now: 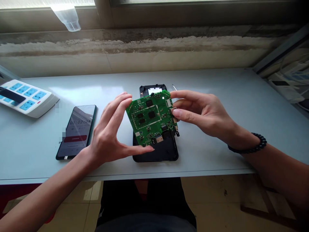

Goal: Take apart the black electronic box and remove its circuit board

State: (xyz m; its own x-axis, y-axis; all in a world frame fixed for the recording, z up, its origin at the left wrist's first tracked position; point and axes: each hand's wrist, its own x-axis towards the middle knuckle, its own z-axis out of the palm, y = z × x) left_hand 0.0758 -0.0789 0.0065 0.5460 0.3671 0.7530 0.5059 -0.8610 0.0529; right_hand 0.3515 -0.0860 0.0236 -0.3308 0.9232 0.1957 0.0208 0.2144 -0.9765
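Between my two hands a green circuit board (154, 124) is held up, tilted, with its chips and metal ports facing me. My left hand (106, 132) grips the board's left side, thumb along the lower edge and fingers at the upper left corner. On the right, my right hand (205, 112) pinches the edge with the ports between thumb and fingers. Below the board lies a black plastic casing (156, 153), partly hidden by it; a pale patch shows at its far end.
A phone (78, 129) showing a running time lies left of the casing. Farther left is a white power strip (36, 100) with blue sockets. The tip of a thin metal tool (174, 87) shows behind my right hand. The table's front edge (205, 173) runs close to me.
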